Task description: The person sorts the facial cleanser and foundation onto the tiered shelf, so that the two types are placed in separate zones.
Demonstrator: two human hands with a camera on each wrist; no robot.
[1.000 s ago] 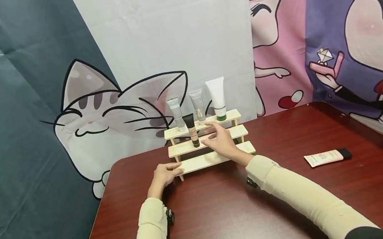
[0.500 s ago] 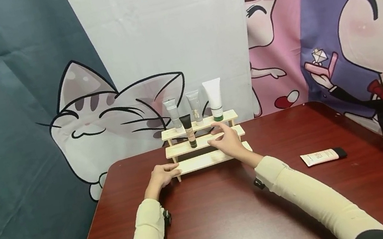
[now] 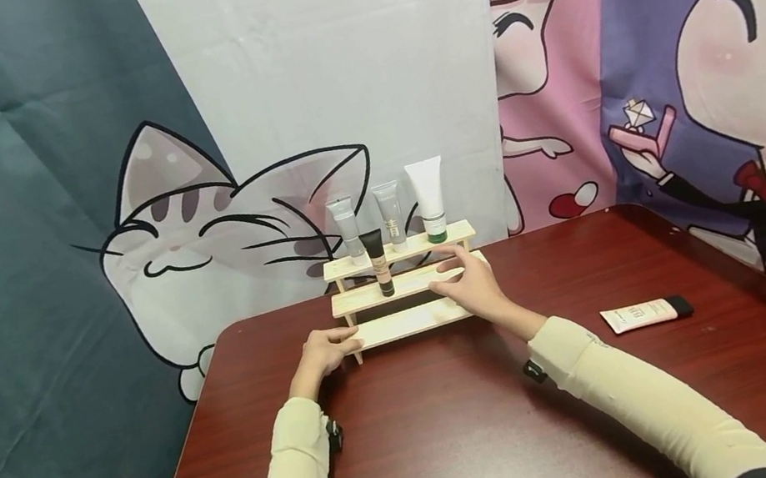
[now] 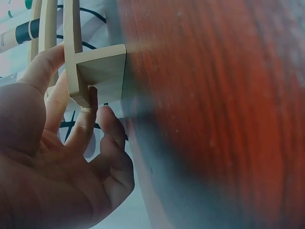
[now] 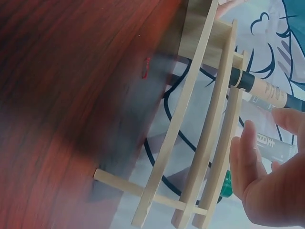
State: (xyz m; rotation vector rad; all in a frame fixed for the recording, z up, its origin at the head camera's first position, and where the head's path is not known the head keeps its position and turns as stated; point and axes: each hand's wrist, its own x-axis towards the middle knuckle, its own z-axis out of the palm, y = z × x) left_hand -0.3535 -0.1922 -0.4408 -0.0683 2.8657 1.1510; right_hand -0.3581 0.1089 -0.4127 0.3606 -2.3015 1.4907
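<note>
A three-tier wooden display stand (image 3: 412,320) stands near the back of the table. My left hand (image 3: 323,353) pinches the left end of its lowest step, thumb above and fingers below in the left wrist view. My right hand (image 3: 476,284) is held in front of the stand's right side with thumb and fingers apart and nothing between them. A beige tube with black cap and end (image 3: 379,263) stands upright on the middle step, left of the right hand. On the top step stand two grey translucent tubes (image 3: 348,232) and a white tube with a green cap (image 3: 431,201).
A pale pink tube with a black cap (image 3: 646,313) lies flat on the reddish-brown table (image 3: 434,450), at the right. Close behind the stand hangs a cartoon-printed backdrop (image 3: 324,71).
My right hand has drawn away to the right from the beige tube, which stays standing on the middle step. The left hand keeps its hold on the stand.
</note>
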